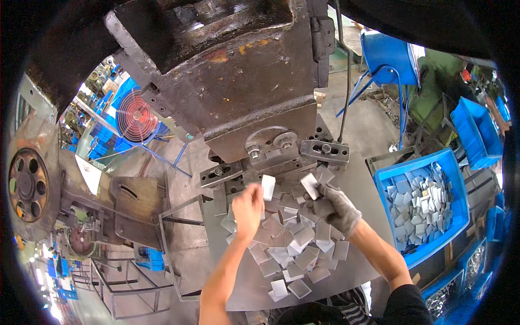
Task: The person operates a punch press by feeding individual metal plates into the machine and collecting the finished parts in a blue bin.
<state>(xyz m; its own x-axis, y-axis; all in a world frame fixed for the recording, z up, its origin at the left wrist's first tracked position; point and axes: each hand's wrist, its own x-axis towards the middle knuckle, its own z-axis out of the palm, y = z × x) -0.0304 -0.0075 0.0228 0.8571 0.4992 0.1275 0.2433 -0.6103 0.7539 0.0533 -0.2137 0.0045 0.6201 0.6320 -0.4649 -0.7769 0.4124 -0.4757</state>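
- Press: the dark metal press [244,76] stands beyond both hands, its lower head facing the space ahead of them.
- Worktable: the grey metal worktable [360,271] extends beneath both hands and toward the body.
- Bin: the blue bin [461,187] is located to the right of the right hand, well apart from it, and contains many flat grey pieces [420,203].
- Loose plates: the heap of flat metal plates [303,235] lies on the worktable, between the hands and nearer the body; the plates overlap, with long axes in mixed directions.
- Right hand: the gloved right hand [337,210] is nearly closed, thumb and fingers pinching one plate.
- Left hand: the bare left hand [248,212] is partly curled, fingertips on one plate; blur prevents telling the exact finger spacing.
- Right plate: the right plate [310,186] projects beyond the right fingertips; long axis directed away from the body, far end inclined left.
- Left plate: the left plate [268,187] is at the right side of the left fingertips; long axis directed almost straight toward the press — far end inclined slightly right.
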